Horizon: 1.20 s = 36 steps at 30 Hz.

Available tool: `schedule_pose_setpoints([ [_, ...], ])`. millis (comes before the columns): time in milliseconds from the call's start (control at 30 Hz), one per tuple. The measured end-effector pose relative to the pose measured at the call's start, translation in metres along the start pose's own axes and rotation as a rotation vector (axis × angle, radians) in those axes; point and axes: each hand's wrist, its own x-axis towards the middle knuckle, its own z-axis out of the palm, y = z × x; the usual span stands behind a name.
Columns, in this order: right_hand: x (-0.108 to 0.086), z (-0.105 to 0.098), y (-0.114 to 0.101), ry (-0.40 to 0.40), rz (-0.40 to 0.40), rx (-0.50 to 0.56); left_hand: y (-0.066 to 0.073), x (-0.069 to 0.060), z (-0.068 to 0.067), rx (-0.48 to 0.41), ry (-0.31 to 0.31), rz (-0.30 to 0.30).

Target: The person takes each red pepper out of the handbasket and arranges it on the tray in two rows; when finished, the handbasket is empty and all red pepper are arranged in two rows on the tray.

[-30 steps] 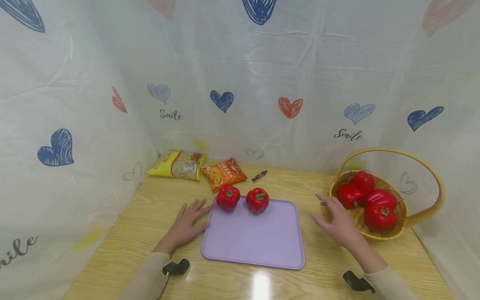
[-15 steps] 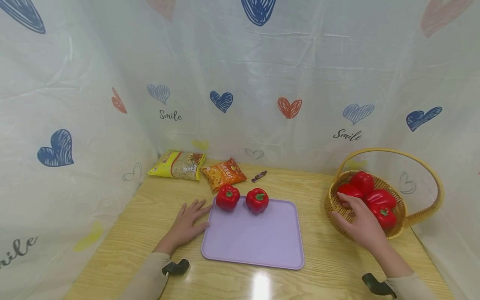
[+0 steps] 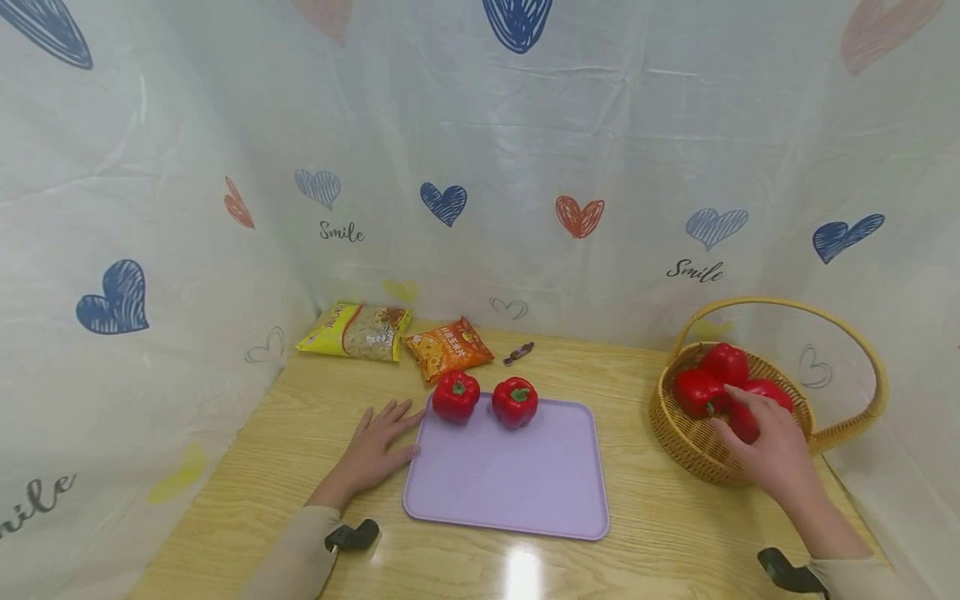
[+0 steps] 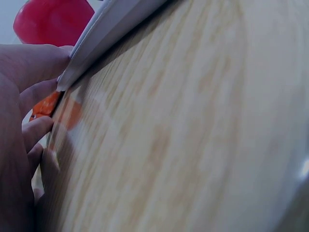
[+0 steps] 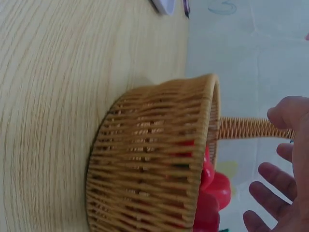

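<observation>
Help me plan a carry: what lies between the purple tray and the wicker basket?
Only bare wooden tabletop separates the purple tray from the wicker basket, seen in the head view.

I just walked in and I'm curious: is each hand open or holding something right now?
Left hand: open, touching the edge of the lilac tray.
Right hand: open, over the wicker basket of red bell peppers, holding nothing.

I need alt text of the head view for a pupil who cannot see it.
A person's right hand hovers over red peppers in a wicker basket, while the left hand touches a lavender tray holding two more peppers. Snack bags lie behind.
</observation>
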Motion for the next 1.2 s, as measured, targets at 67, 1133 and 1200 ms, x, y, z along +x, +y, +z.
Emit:
schedule_pose_setpoints([
  [67,0.0,-0.001,0.006,0.019,0.005,-0.008,0.0,0.0,0.0,0.0,-0.002,-0.001],
  [1133,0.003,-0.005,0.053,-0.159,0.166,-0.118,0.002,0.0,-0.001,-0.001,-0.006,-0.002],
  [1200,0.003,-0.004,0.053,-0.156,0.162,-0.118,0.002,0.0,-0.002,-0.002,-0.006,-0.004],
])
